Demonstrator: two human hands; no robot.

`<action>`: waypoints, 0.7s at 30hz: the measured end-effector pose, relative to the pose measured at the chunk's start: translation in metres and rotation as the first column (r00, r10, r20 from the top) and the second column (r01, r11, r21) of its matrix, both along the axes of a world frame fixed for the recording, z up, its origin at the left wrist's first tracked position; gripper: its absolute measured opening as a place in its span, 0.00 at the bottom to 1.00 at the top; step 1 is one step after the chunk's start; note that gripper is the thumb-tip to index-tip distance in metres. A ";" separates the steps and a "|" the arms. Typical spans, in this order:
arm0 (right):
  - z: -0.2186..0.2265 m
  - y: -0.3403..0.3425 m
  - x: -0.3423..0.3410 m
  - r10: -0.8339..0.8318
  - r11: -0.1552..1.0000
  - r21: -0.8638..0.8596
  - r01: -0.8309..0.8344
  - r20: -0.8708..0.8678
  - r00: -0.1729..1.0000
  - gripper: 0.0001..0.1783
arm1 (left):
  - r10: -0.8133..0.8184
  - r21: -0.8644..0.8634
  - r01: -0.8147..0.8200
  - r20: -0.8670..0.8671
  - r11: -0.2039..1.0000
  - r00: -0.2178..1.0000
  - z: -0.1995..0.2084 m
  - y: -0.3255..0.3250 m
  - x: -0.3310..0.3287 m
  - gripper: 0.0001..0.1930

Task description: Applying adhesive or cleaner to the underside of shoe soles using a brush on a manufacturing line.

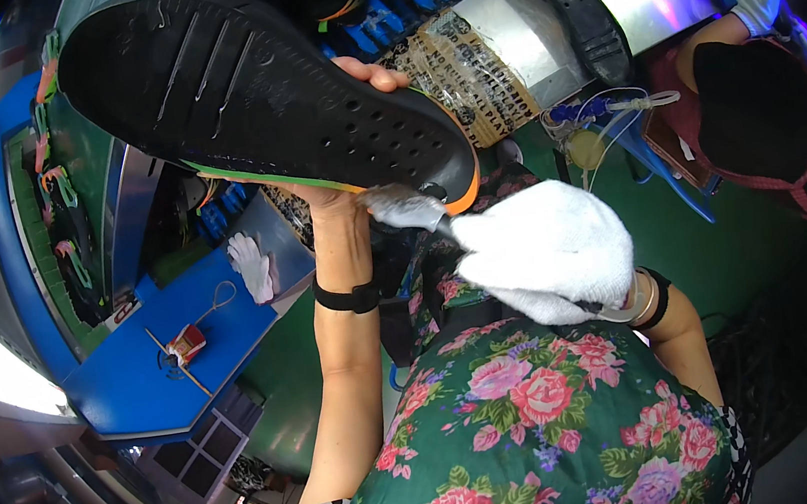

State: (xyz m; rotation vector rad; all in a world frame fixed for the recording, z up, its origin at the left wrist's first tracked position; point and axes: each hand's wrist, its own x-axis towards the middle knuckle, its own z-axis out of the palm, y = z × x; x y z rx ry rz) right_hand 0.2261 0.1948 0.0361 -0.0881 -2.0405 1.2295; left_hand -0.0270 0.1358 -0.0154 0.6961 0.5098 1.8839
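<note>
A large black shoe sole [275,107] with a green and orange rim is held up in front of me, its bottom facing me. Shiny streaks run along its grooves, and small holes dot its narrower end. My bare left hand [324,193] grips it from behind, with fingertips curled over the far edge. In my right hand [549,249], which wears a white cloth glove, is a brush [406,209] with a dark handle. Its blurred bristles meet the orange edge at the sole's near end. The glove hides most of the handle.
Another black sole [581,14] lies on the metal conveyor [513,32], beside a taped patch [457,74]. At left, a blue table [152,379] bears a white glove [252,267] and a small red box [188,344]. A co-worker in a black cap [759,113] works at right.
</note>
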 end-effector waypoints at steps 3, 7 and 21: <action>-0.009 0.001 0.007 -0.019 0.999 0.048 0.017 0.039 0.999 0.18 | -0.019 0.022 0.020 -0.032 1.000 0.999 0.001 0.000 -0.003 0.57; -0.014 -0.007 0.003 0.052 0.996 0.069 -0.051 -0.003 0.999 0.18 | -0.030 0.029 0.031 -0.042 0.999 0.999 0.001 0.000 0.001 0.59; -0.009 0.003 0.004 -0.116 0.989 0.097 0.111 0.046 0.992 0.18 | -0.043 0.044 0.043 -0.008 0.998 0.999 -0.002 -0.004 0.001 0.61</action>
